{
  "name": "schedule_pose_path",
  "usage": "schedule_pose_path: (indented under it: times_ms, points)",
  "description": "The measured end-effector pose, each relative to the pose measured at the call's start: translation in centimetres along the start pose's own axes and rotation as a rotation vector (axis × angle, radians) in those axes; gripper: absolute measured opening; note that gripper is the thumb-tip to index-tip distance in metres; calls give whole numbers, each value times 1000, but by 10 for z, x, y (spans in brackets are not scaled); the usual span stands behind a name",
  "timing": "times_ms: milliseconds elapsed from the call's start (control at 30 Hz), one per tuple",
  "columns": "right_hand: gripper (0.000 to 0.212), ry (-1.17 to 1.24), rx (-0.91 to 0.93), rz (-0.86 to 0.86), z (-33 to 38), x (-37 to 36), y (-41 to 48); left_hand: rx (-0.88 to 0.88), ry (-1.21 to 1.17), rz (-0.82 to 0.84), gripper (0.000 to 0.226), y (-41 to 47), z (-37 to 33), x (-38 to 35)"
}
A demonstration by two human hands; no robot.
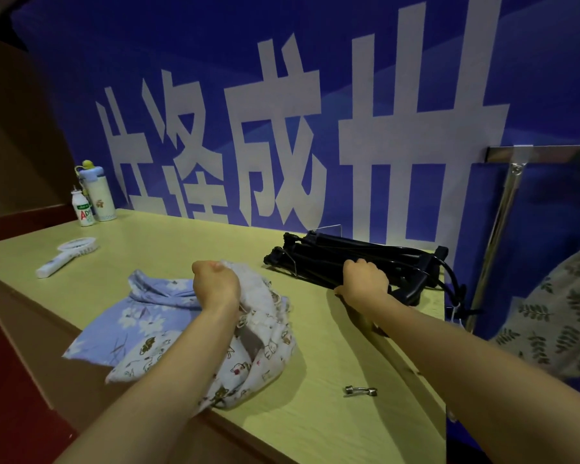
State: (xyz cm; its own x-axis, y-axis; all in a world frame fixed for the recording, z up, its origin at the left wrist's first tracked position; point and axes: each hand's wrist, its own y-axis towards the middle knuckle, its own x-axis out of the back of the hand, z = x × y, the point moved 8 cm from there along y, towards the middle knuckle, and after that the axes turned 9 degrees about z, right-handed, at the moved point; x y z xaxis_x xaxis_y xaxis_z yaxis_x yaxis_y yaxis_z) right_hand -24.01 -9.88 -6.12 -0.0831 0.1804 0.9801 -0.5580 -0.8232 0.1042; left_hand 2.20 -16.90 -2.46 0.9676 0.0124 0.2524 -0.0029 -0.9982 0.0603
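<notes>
A pile of small garments lies on the pale wooden table (315,329): a white one with cartoon animal prints (265,356) on top of a blue floral one (141,306). My left hand (215,283) is curled into a fist and grips a bunch of the white garment, lifting its top edge. A stack of black clothes hangers (365,259) lies at the table's right side against the wall. My right hand (365,276) rests on the near edge of that stack, fingers curled over a hanger.
A white hand-held fan (64,256) lies at the left. A white and blue bottle (98,192) and a small drink bottle (82,209) stand at the back left. A small metal hook (360,391) lies near the front. A chrome rail (503,222) with a leaf-print garment (556,313) stands to the right.
</notes>
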Motion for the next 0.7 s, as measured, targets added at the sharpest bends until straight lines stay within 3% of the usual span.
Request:
schedule_pose_path:
  times_ms: [133,300,400,600,700]
  points:
    - [28,-11,17,-27,0,1,-4,17,-5,-7,31,3,4,4]
    - [33,-31,99,-177,6,18,-18,31,-23,-18,13,7,4,14]
    - [38,-22,158,-242,12,32,-28,54,-65,-27,28,7,1,27]
    - [48,20,275,-351,19,66,-61,38,-113,-108,19,5,-4,69]
    - [41,73,325,-395,21,87,-80,74,-193,-127,32,7,-1,91]
